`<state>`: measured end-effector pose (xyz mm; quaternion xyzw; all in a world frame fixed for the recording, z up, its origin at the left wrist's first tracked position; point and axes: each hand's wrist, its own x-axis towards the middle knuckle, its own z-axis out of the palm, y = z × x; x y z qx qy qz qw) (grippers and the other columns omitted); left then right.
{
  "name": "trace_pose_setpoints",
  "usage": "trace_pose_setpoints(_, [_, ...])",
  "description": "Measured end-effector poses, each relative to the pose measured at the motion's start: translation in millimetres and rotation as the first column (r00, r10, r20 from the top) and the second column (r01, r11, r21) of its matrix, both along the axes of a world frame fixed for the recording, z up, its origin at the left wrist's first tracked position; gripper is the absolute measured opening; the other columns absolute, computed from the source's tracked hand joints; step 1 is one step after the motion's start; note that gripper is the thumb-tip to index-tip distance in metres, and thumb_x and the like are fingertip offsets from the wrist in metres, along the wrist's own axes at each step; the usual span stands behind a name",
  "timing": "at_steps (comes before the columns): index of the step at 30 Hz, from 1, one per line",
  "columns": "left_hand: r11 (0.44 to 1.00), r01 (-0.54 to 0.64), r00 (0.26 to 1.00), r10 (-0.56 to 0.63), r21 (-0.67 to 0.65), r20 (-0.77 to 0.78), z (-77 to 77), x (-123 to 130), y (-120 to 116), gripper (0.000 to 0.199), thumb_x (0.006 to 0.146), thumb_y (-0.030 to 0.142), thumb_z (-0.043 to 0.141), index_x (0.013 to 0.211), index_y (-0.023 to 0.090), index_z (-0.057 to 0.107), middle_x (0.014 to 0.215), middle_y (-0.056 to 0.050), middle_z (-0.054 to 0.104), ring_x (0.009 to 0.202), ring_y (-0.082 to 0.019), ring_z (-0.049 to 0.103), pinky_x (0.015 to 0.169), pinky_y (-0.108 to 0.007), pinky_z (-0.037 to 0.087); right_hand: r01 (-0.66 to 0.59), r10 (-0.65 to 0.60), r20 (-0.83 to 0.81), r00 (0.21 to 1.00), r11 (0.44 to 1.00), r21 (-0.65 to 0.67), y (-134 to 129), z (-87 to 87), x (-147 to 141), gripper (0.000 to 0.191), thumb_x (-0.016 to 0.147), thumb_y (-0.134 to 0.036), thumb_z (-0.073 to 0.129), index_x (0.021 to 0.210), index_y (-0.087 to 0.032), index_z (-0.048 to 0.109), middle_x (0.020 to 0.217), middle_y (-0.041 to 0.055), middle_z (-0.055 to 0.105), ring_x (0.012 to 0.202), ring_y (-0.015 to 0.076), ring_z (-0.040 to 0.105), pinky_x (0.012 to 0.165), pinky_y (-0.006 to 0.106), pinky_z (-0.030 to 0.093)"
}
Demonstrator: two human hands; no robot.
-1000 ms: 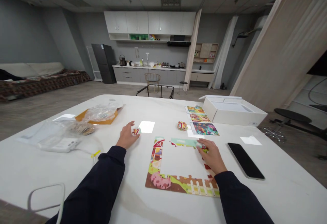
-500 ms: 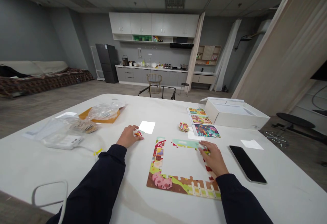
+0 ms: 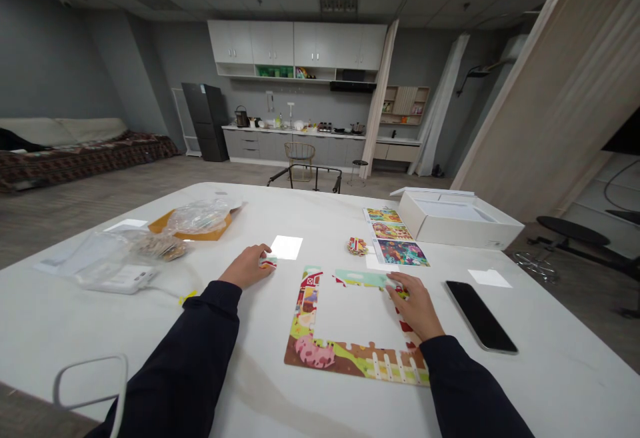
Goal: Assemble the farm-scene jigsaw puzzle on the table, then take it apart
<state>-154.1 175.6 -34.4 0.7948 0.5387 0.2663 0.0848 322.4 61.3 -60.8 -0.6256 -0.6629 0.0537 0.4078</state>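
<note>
Resting curled fingers (grip unclear) on the puzzle border [image 3: 316, 353] toward the table's near edge [image 3: 260, 398], the right hand [image 3: 417, 308] could drag joints apart; the left hand [image 3: 246, 268] pinches a piece [image 3: 269, 263].

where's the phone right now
In the head view, the phone lies flat on the right side of the table, just right of the right hand and nearer the wearer than the white box.

2 sleeves [image 3: 173, 358]: dark, seemingly navy | cuffs [image 3: 225, 296]: plain, same dark tone
</note>
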Motion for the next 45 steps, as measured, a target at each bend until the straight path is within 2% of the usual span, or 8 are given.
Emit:
trace_pose_setpoints(3, [0.998,0.052,0.999,-0.053,0.038,0.011,9.6,21.7,-8.5,0.039,0.076,0.038,0.072,0.111,0.023,0.064,0.098,-0.005,0.068,0.093,-0.026,0.066,0.087,-0.038,0.053,0.007,-0.007,-0.006,1.000,1.000,0.008,0.9,-0.7,-1.0,0.038,0.088,-0.043,0.060,0.112,-0.020,0.077,0.119,0.0117,0.075,0.118,0.0306,0.063,0.110,0.052,0.046])
trace_pose_setpoints(8, [0.954,0.296,0.948,-0.300,0.055,0.106,16.2,98.5,-33.0,0.033,0.078,0.031,0.072,0.109,0.023,0.063,0.104,-0.005,0.066,0.099,-0.024,0.063,0.090,-0.035,0.052,0.015,-0.015,-0.006,1.000,1.000,0.002,2.5,-0.7,-1.4,0.036,0.087,-0.042,0.061,0.111,-0.021,0.077,0.119,0.0111,0.075,0.117,0.0308,0.063,0.109,0.052,0.047])
trace_pose_setpoints(11, [0.942,0.329,0.941,-0.333,0.065,0.054,14.5,135.3,-41.5,0.032,0.079,0.028,0.072,0.110,0.023,0.065,0.104,-0.008,0.066,0.103,-0.026,0.061,0.093,-0.038,0.051,0.008,-0.008,-0.006,1.000,1.000,-0.005,1.7,-0.2,-1.8,0.036,0.087,-0.043,0.061,0.112,-0.022,0.077,0.120,0.0110,0.075,0.117,0.0308,0.063,0.109,0.052,0.047])
trace_pose_setpoints(13, [0.946,0.316,0.948,-0.318,0.069,0.024,12.6,147.9,-42.7,0.031,0.079,0.027,0.072,0.110,0.022,0.067,0.104,-0.009,0.065,0.103,-0.028,0.060,0.094,-0.039,0.050,0.005,-0.005,-0.005,1.000,1.000,-0.013,1.0,-0.3,-2.4,0.037,0.088,-0.044,0.061,0.113,-0.022,0.077,0.121,0.0110,0.075,0.118,0.0309,0.063,0.109,0.052,0.047])
trace_pose_setpoints(20, [0.959,0.279,0.960,-0.280,0.042,0.003,8.0,160.6,-43.6,0.015,0.085,0.030,0.071,0.099,0.025,0.075,0.104,-0.008,0.068,0.104,-0.027,0.059,0.096,-0.041,0.049,0.007,-0.007,0.009,1.000,0.999,-0.040,0.6,-2.8,-4.5,0.035,0.088,-0.044,0.062,0.112,-0.024,0.077,0.121,0.0098,0.075,0.117,0.0312,0.064,0.108,0.053,0.048])
trace_pose_setpoints(31, [0.977,0.211,0.977,-0.212,0.019,0.034,2.8,165.7,-47.2,0.023,0.084,0.035,0.077,0.103,0.024,0.073,0.104,-0.008,0.068,0.105,-0.028,0.059,0.096,-0.042,0.047,0.000,0.002,0.036,0.999,0.999,-0.052,0.4,-4.5,-3.3,0.034,0.089,-0.044,0.062,0.112,-0.024,0.077,0.122,0.0101,0.074,0.118,0.0318,0.063,0.108,0.055,0.047])
trace_pose_setpoints(38, [0.978,0.207,0.978,-0.207,0.013,0.033,0.5,166.8,-45.1,0.014,0.086,0.035,0.075,0.096,0.026,0.076,0.107,-0.007,0.070,0.107,-0.029,0.058,0.096,-0.046,0.045,0.006,-0.004,0.039,0.999,0.998,-0.056,0.8,-5.5,-3.1,0.033,0.089,-0.043,0.062,0.111,-0.024,0.077,0.122,0.0093,0.074,0.119,0.0315,0.063,0.110,0.054,0.046])
trace_pose_setpoints(45, [0.978,0.209,0.978,-0.209,0.006,0.025,4.6,166.2,-46.5,0.013,0.085,0.036,0.077,0.094,0.027,0.079,0.108,-0.007,0.071,0.109,-0.030,0.056,0.097,-0.046,0.044,0.009,-0.006,0.047,0.999,0.998,-0.061,0.5,-4.8,-3.4,0.033,0.089,-0.043,0.062,0.111,-0.024,0.077,0.123,0.0092,0.074,0.119,0.0315,0.062,0.109,0.054,0.046])
